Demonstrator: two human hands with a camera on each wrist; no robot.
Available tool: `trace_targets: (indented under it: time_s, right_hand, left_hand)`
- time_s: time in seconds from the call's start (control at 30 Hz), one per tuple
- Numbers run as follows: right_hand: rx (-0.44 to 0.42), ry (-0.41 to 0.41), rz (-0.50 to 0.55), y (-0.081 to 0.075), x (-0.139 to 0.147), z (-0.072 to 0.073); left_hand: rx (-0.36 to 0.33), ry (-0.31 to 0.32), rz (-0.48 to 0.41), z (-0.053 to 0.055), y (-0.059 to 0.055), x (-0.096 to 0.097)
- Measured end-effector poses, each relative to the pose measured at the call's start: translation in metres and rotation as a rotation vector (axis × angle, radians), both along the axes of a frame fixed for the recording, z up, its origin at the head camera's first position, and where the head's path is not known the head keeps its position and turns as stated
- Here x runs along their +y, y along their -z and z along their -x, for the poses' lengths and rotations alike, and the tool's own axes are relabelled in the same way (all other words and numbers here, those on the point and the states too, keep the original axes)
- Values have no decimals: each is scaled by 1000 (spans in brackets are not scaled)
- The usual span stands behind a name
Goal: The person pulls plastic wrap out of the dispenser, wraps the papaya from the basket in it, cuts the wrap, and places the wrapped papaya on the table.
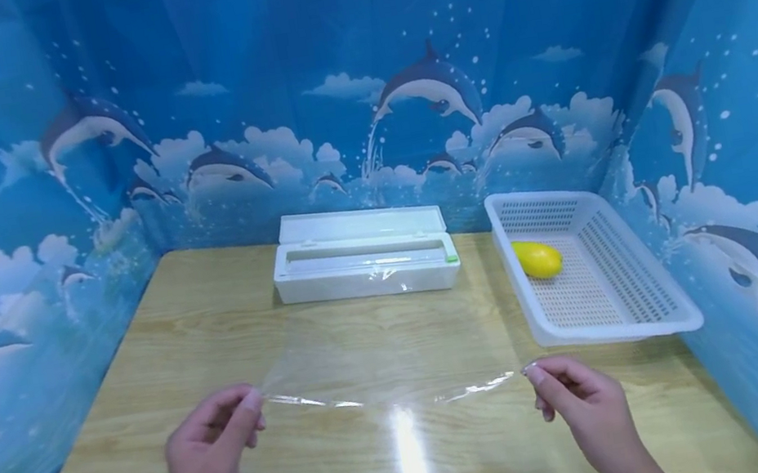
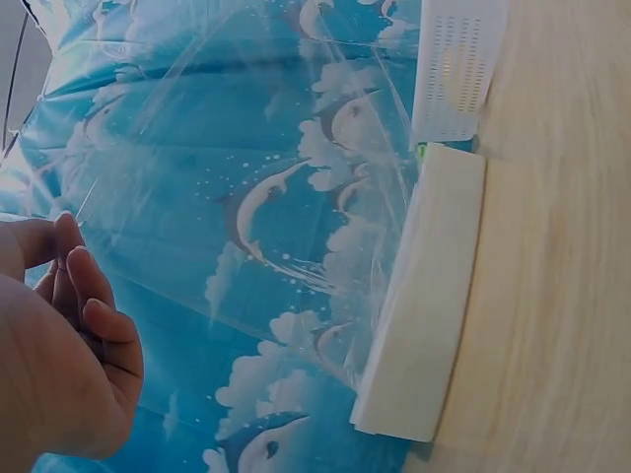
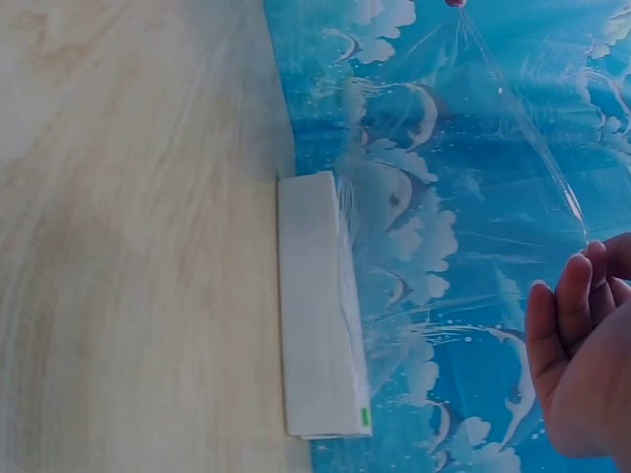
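A clear sheet of cling film (image 1: pixel 384 360) stretches from a white cling film dispenser box (image 1: pixel 367 278) toward the person. My left hand (image 1: pixel 214 440) pinches one corner of its near edge between thumb and forefinger. At the opposite corner, my right hand (image 1: pixel 584 402) pinches the film the same way. Between the hands the near edge sags a little and catches the light. The box lid stands open at the back, and a small green piece shows at the box's right end. In both wrist views the film runs from the dispenser up to the pinching fingers.
Right of the dispenser stands a white plastic basket (image 1: pixel 649 322) with a yellow, mango-like fruit (image 1: pixel 539 258) inside. All stand on a wood-grain table (image 1: pixel 214 320). Blue dolphin-print curtains (image 1: pixel 319 47) hang behind the table and along both sides.
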State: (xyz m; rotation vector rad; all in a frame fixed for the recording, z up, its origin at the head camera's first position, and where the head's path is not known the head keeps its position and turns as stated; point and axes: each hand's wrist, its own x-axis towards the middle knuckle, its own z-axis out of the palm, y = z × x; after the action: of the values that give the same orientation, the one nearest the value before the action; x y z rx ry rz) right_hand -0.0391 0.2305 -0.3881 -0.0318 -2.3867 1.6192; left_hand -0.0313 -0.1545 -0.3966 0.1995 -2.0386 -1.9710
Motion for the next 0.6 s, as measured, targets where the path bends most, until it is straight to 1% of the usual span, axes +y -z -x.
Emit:
trace_targets:
  time_s: [0.13,0.23,0.3,0.43,0.6]
  right_hand:
    - [-24,-12,-3,9,-4,1]
    - [-59,-17,7,15,-5,3]
    - [-87,-23,7,21,-5,5]
    - [-141,-40,5,34,-5,8]
    - [-213,-53,14,52,-5,11]
  left_hand:
    - [-57,7,70,3,10,0]
    - [-100,8,125,6,19,-1]
    - [-142,20,135,9,25,-2]
    - [-242,54,122,14,36,-4]
    - [-338,83,125,16,46,-7]
